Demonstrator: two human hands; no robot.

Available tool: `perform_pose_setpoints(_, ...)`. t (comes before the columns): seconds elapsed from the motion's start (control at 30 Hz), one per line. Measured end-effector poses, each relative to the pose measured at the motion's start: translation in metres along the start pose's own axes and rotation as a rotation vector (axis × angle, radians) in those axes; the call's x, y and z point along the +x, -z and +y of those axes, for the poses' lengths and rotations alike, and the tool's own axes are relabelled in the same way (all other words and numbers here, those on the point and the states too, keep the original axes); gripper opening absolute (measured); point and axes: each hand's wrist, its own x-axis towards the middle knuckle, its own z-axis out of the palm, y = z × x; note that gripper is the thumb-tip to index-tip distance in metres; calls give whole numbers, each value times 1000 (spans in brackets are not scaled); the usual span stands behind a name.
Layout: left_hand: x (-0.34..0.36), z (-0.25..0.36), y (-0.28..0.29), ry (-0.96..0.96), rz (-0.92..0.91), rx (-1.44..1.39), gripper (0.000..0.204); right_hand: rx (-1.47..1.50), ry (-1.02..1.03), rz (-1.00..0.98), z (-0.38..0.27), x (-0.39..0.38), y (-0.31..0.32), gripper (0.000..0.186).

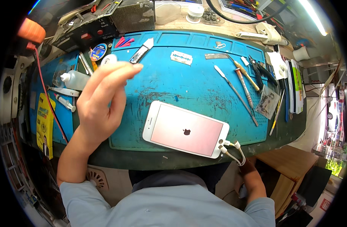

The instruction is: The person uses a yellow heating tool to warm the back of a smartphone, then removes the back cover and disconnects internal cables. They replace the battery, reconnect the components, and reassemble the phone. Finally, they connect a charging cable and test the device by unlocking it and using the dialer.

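Note:
A white smartphone [173, 138] lies face up near the front edge of the blue work mat [158, 87], its screen lit pale pink with a dark logo. A short white cable [242, 154] loops at its right end. My left hand [101, 98] is raised over the left part of the mat, fingers bent forward and the thumb apart, with nothing visible in it. My right hand [248, 165] is low at the bench edge beside the cable loop; shadow hides its fingers, so I cannot tell whether it holds the cable.
Right of the phone lie a metal spudger [236, 92], a brass-coloured screwdriver [243, 72] and black pliers [258, 72]. A razor blade [181, 58] and a utility knife [142, 50] lie farther back. A squeeze bottle [77, 80], syringe [64, 102] and yellow packet [46, 123] are at left.

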Motion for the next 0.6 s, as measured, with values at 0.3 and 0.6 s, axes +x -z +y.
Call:
perform_pose_setpoints(0.3,-4,1,2,41,-144,-118,36,-233,-145,67,-4,-39,-2,63)
perform_pose_setpoints(0.6,5,5,3,-213,-503,-69,100,-331,-153,51,-1,-39,-15,76)
